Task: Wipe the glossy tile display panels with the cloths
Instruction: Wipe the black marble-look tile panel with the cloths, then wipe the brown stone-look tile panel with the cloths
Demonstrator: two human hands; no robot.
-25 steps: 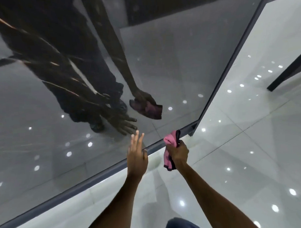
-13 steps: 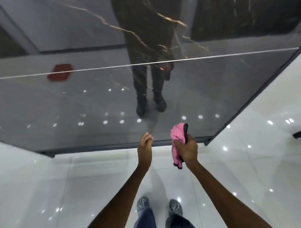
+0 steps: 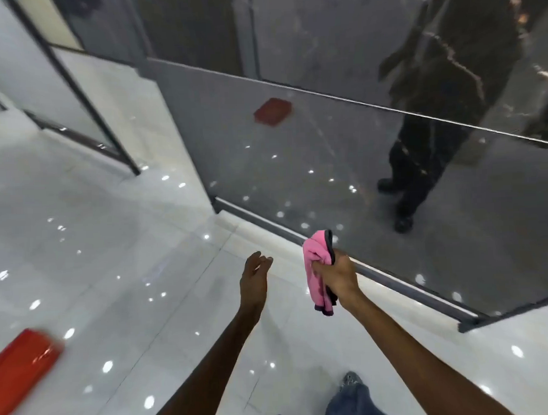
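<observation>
Head view: the right hand point(image 3: 339, 278) is gripping a pink cloth point(image 3: 317, 269) w/ dark edge, fingers curled tight around its middle, so the cloth is bunching above the fist and hanging below it. The left hand point(image 3: 253, 278) is holding nothing; fingers are relaxed and slightly bent, palm turning inward, apart from the cloth. Both hands are hovering over the white floor point(image 3: 113, 275), just near of the dark bottom frame of the glossy grey panel point(image 3: 342, 161), not touching it. The panel is standing on the right and far side, reflecting ceiling lights and a standing person. A red box-like thing point(image 3: 22, 371) is lying on the floor at near left, blurred; I cannot tell if it is a container or what is in it. Its reflection is showing in the panel.

Judgement: the cloth is looking soft, light, limp, easy to crumple; better to spread it flat under the palm for wiping. The panel is probably hard, slippery, maybe fragile at edges, so pressing should be moderate.
</observation>
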